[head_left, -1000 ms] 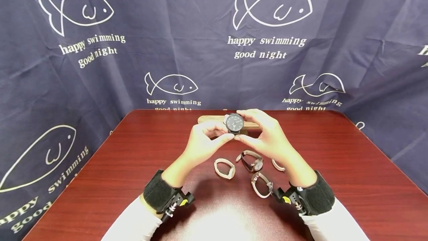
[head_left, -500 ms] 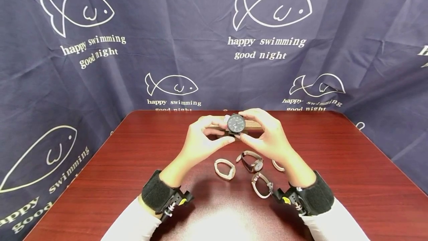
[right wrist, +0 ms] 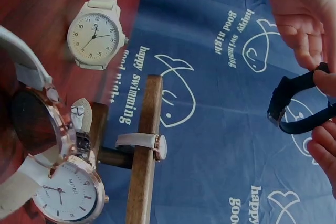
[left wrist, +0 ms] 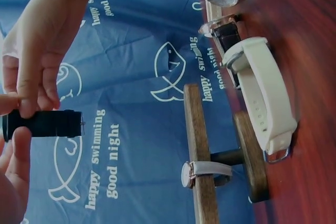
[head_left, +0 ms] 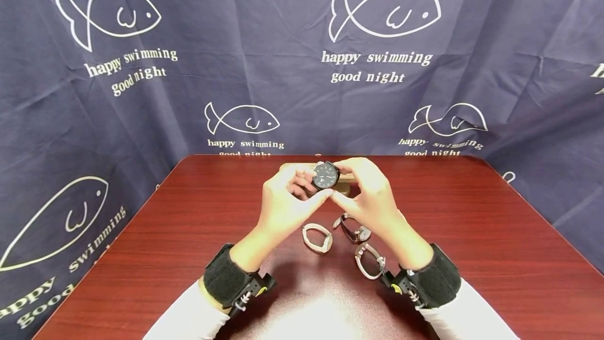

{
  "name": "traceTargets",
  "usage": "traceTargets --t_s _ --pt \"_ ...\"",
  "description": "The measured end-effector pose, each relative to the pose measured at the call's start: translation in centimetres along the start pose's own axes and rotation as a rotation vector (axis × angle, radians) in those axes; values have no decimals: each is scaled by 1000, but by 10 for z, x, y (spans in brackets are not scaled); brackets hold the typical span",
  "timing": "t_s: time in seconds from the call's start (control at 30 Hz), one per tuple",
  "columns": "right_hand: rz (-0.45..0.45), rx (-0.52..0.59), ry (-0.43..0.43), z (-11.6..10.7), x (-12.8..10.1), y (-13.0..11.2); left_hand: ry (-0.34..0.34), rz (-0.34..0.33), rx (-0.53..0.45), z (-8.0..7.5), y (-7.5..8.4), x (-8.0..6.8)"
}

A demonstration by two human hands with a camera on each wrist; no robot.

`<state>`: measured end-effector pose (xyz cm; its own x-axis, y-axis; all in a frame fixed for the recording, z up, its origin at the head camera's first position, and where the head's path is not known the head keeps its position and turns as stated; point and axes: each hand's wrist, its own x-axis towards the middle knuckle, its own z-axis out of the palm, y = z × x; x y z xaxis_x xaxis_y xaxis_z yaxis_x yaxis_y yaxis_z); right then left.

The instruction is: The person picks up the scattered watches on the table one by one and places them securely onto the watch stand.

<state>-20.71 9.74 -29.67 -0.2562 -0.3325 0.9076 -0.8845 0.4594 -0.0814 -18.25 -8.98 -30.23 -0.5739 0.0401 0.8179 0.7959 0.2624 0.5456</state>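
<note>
Both hands hold a wristwatch (head_left: 326, 175) with a round black face and black strap, raised in front of the wooden stand. My left hand (head_left: 285, 198) grips its left side, thumb below the face. On the other side, my right hand (head_left: 373, 190) pinches the watch near its upper right edge, its thumb also low. The right wrist view shows the black strap (right wrist: 302, 124) curved into a loop with a metal buckle; whether it is fastened, I cannot tell. The wooden stand (left wrist: 195, 129) behind carries a small watch (left wrist: 207, 168) with a pale strap on its bar.
On the red-brown table (head_left: 189, 224) lie a white-strapped watch (head_left: 317, 238), a dark-strapped watch (head_left: 351, 229) and a pale-strapped watch (head_left: 370, 261), nearer than the stand. My right forearm covers part of the table. A blue fish-print curtain (head_left: 302, 67) hangs behind and beside the table.
The black watch has shifted slightly left and its face has turned. My right hand and forearm have moved left, now hiding a strap seen on the table before.
</note>
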Motion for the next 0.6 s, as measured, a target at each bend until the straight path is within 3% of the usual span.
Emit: traceTargets --t_s 0.17,0.33,0.5,0.6 --pt "26 34 14 -3 1 2 -29 56 -17 -4 -5 4" --pt "56 122 -18 -12 4 6 -145 39 -24 -13 -12 10" --pt "190 363 -184 -22 5 8 -308 -46 -91 -25 -17 15" --pt "269 460 -288 -25 4 8 -370 -76 -102 -29 -19 16"
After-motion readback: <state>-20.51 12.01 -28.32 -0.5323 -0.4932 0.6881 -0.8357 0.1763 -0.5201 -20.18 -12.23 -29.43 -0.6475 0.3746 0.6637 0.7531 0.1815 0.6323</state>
